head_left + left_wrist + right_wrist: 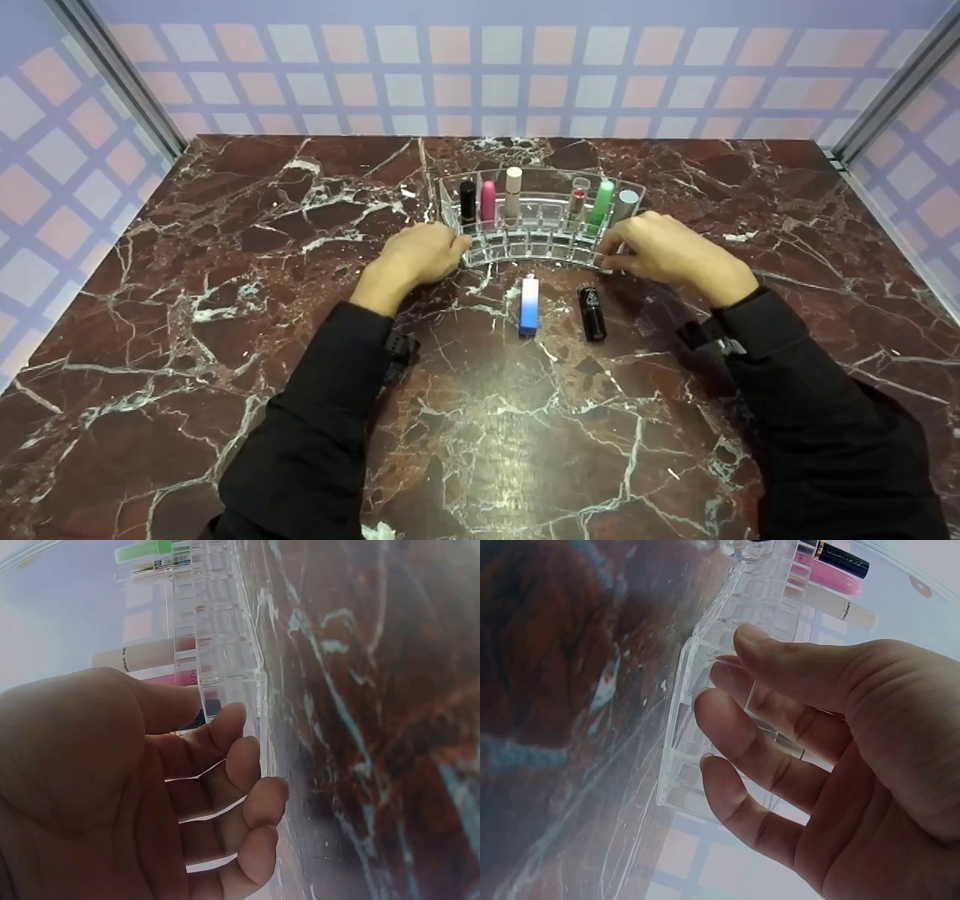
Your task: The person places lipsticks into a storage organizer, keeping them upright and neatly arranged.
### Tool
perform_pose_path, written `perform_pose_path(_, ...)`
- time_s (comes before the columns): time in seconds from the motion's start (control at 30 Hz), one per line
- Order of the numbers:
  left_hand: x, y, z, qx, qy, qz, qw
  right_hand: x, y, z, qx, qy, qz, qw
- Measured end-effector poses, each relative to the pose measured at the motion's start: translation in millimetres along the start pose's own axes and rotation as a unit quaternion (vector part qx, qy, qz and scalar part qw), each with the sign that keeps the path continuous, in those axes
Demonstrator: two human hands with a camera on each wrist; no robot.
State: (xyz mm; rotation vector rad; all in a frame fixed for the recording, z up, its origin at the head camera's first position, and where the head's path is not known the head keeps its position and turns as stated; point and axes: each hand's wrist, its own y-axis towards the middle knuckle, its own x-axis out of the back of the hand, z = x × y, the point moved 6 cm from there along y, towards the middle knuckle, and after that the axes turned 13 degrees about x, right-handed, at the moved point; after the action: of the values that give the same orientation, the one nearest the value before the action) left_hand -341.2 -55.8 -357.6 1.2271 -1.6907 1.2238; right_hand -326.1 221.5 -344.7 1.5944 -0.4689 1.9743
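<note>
A clear tiered lipstick organizer (532,251) curves across the table in front of me. My left hand (424,251) grips its left end, thumb and fingertips at the front corner in the left wrist view. At the opposite end, my right hand (660,244) holds the organizer between thumb and curled fingers. Its back row carries a black tube (467,201), a pink one (488,201), a tall beige one (513,193), a clear-capped red one (577,204), a green one (601,204) and a grey-topped one (627,202).
Before the organizer lie a white-to-blue lipstick tube (529,307) and a black lipstick tube (592,313), side by side. The table (262,420) is dark red marble with white veins. A checkered panel (495,82) rises behind its far edge, with more panels at both sides.
</note>
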Motion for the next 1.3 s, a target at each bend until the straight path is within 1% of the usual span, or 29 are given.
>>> perform_pose_path(0.2, -2.6, 0.8, -0.6, -0.005, -0.008, 0.004, 0.9999, -0.2, 0.4, 0.5, -0.005, 0.006, 0.002, 1.0000)
perform_pose_path(0.63, -3.9, 1.3, -2.0, -0.006, -0.026, 0.015, 0.9995, 2.8, 1.5, 0.7, -0.010, 0.003, 0.003, 0.9999)
perform_pose_path(0.73, -4.9, 1.8, -2.5, -0.009, -0.031, 0.017, 0.9993, 2.5, 0.9, 1.3, -0.003, 0.001, -0.001, 1.0000)
perform_pose_path(0.9, -6.1, 2.0, -4.5, -0.015, -0.034, 0.017, 0.9992, 2.0, -1.1, 1.0, 0.002, -0.008, -0.007, 0.9999)
perform_pose_path(1.13, -7.2, 1.3, -3.8, -0.015, -0.031, 0.020, 0.9992, 0.4, -0.1, 0.6, 0.002, -0.004, -0.003, 1.0000)
perform_pose_path(1.3, -6.1, 1.2, -3.3, -0.022, -0.027, 0.019, 0.9992, 0.6, 0.8, 0.7, -0.003, -0.002, -0.001, 1.0000)
